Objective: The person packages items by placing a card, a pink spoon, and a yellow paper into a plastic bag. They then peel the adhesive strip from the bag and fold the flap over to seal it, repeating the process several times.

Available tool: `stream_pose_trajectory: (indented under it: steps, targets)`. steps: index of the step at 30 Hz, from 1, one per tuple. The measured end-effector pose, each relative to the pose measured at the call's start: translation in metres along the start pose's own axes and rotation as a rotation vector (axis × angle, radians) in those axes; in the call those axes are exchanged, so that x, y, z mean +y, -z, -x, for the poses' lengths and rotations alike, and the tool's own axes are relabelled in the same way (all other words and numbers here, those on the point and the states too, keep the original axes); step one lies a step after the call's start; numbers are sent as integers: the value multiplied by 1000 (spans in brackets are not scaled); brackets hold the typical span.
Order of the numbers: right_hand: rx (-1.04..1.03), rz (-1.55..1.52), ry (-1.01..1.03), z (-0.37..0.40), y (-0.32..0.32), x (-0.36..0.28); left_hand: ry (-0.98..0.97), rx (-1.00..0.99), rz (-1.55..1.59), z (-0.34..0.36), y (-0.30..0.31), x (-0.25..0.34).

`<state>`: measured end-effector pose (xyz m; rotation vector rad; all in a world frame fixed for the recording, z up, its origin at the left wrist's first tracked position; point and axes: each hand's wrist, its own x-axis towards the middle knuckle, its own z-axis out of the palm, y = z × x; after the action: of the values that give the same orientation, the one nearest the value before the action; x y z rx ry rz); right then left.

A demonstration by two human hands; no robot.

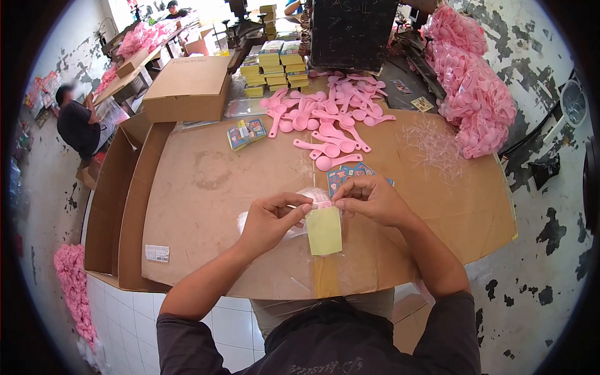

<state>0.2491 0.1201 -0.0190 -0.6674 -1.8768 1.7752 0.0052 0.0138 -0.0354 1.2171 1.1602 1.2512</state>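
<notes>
My left hand and my right hand are close together near the table's front, each with thumb and fingertips pinched. Between them is the top of what looks like a small clear plastic bag, with something pinkish showing there. A pale yellow card hangs just below the fingertips. More clear plastic bags lie partly hidden beneath my left hand. Just behind my right hand are several blue printed cards. Pink measuring spoons are heaped farther back.
A bundle of printed cards lies left of the spoons. Stacked cards stand behind, beside a closed cardboard box. An open carton borders the left edge. Bagged pink spoons pile at right. Another person sits at far left.
</notes>
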Motion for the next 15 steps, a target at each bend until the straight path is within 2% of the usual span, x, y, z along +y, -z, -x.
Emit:
stream_pose_trajectory:
  steps: [11,15]
  targets:
    - [1,71,-24,-1,5,-1,44,-8,72,-1,-2,2]
    - [43,-12,57,-2,1,5,12,8,81,-1,-1,4]
